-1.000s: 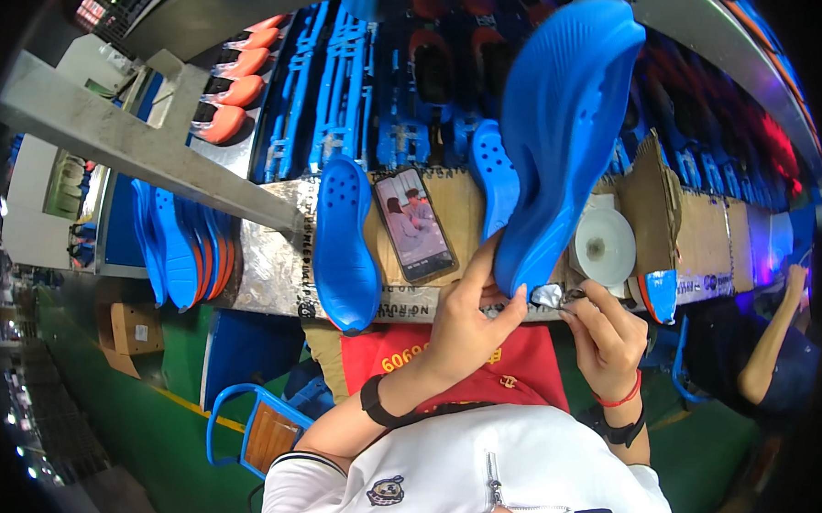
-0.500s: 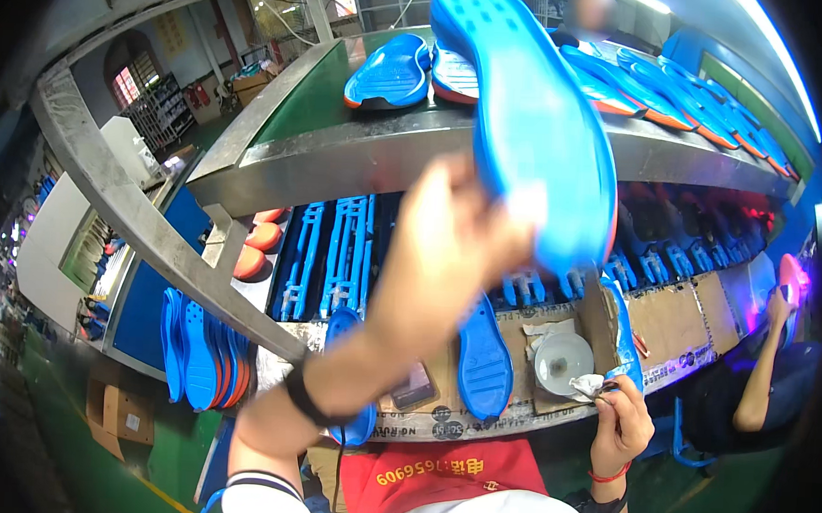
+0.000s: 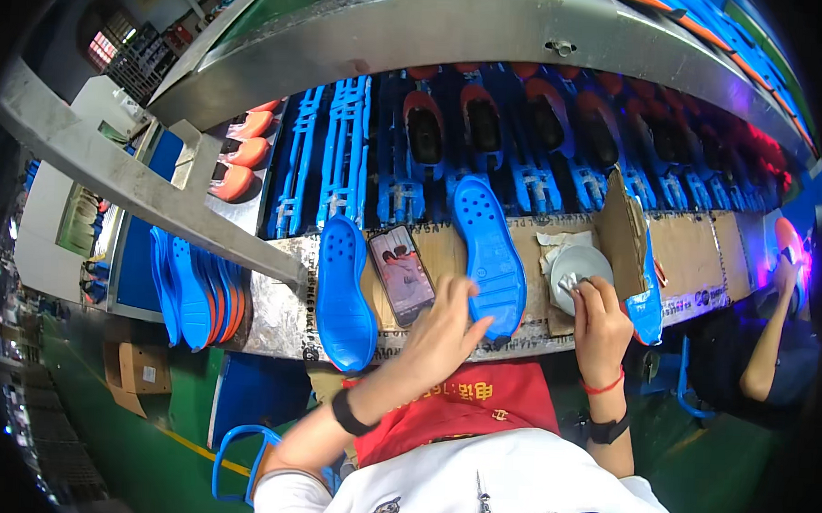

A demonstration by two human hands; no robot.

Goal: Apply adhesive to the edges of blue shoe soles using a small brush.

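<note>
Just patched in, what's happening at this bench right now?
A person sits at a cardboard-topped bench. Their left hand rests on the heel end of a blue perforated insole lying flat. Their right hand touches a round grey tape roll. Another blue insole and a phone lie alongside.

Cardboard-covered workbench [image 3: 695,255] with soles, a phone and a tape roll

One blue sole [image 3: 343,295] lies near the bench's left end, overhanging its front edge; a phone [image 3: 401,274] lies just right of it, screen up. A second blue sole [image 3: 490,255] lies at mid-bench, the left hand [image 3: 444,331] touching its near end. Right of that sits a white tape roll [image 3: 577,273] under the right hand [image 3: 601,324].
</note>
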